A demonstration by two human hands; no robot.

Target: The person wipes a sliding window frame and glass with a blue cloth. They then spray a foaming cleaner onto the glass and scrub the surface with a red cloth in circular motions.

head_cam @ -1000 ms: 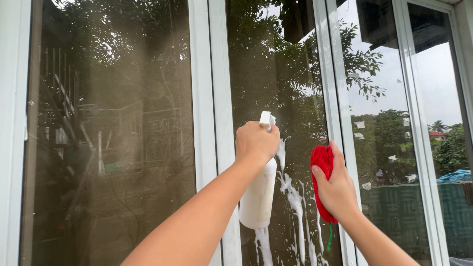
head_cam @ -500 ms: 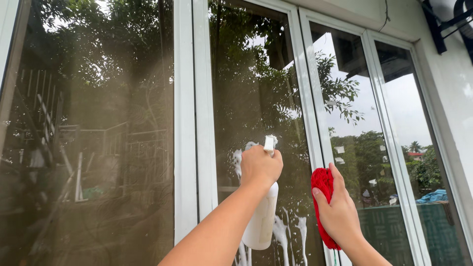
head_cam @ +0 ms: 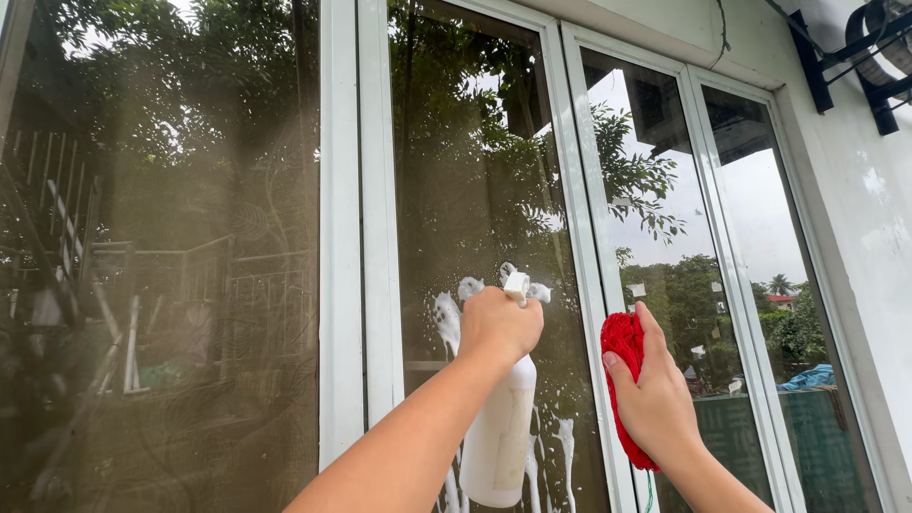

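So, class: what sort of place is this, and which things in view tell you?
Probably outdoors, at a building's outer wall: white-framed glass panes reflect trees and sky, and foam from a spray bottle runs down one pane.

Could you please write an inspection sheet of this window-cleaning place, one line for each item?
Surface: glass pane in a white frame, with white foam spattered and running down.
Job's things: white spray bottle held nozzle toward the glass; red cloth bunched against the frame.
Clutter: nothing seen.
Hands: left hand closed around the bottle's neck; right hand gripping the cloth.
Cables: thin dark wire on the wall above the frame.
Surroundings: pale wall at right with a dark bracket; trees, railings and sky reflected in the glass.
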